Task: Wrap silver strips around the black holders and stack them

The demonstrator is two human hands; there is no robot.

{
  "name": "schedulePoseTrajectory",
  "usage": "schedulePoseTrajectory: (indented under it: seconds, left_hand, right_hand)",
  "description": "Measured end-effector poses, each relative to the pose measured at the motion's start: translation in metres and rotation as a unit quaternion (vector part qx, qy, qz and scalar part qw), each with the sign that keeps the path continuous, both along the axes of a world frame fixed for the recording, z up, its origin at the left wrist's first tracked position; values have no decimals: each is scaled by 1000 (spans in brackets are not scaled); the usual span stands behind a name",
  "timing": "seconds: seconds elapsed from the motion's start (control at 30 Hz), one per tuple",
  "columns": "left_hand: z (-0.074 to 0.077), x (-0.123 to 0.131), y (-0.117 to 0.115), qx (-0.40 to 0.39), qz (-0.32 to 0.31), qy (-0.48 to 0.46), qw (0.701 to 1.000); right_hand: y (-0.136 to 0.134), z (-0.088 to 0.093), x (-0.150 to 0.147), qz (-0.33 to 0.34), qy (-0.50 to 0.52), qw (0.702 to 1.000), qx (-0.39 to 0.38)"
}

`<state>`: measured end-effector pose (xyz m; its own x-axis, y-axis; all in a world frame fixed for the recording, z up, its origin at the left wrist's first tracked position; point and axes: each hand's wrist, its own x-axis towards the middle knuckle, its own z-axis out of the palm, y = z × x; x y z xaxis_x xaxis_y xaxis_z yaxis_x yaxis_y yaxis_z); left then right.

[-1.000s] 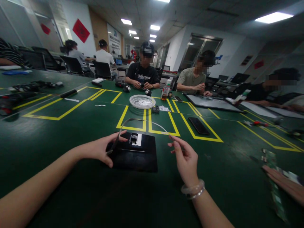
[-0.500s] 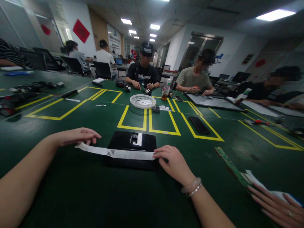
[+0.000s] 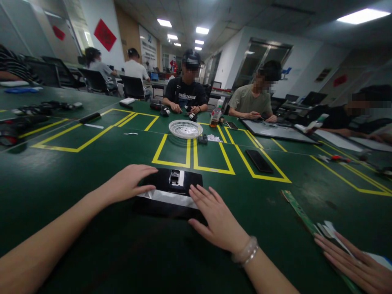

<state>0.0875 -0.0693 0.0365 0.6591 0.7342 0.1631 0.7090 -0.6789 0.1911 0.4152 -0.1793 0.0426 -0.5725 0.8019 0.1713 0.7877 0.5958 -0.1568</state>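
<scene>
A glossy black plastic base (image 3: 192, 178) with a square socket lies on the green table in front of me. Across it stretches a white flat strip (image 3: 171, 198) that looks like a ribbon cable. My left hand (image 3: 130, 183) is at the base's left end, thumb and fingers apart, the thumb by the strip and the fingertips over the far left corner. Over the right end, my right hand (image 3: 217, 216) lies with fingers outstretched, covering that end of the strip. The thumb points to the near edge.
At right, another person's hand (image 3: 352, 257) rests by a long green circuit board (image 3: 298, 210) and white strips. Farther off are a white basket (image 3: 185, 136), a black phone (image 3: 259, 161), a bottle (image 3: 215, 116) and yellow tape outlines. Several people sit around.
My left hand has moved right, from the strip's free end to the base. My right hand has gone from pinching the strip to lying flat. The strip's left end no longer sticks out.
</scene>
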Motion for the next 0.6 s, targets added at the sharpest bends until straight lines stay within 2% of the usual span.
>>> schedulePoseTrajectory:
  seconds: [0.17, 0.5, 0.6]
  left_hand:
    - [-11, 35, -22, -19, -92, 49, 994]
    - [-20, 45, -26, -4, -124, 64, 990]
    - [-22, 47, -27, -4, -125, 59, 990]
  right_hand:
    - [-9, -14, -14, -1, -43, 999, -18]
    - [-6, -11, -10, -46, -62, 995, 62]
    - [-6, -11, -8, -38, -67, 995, 59]
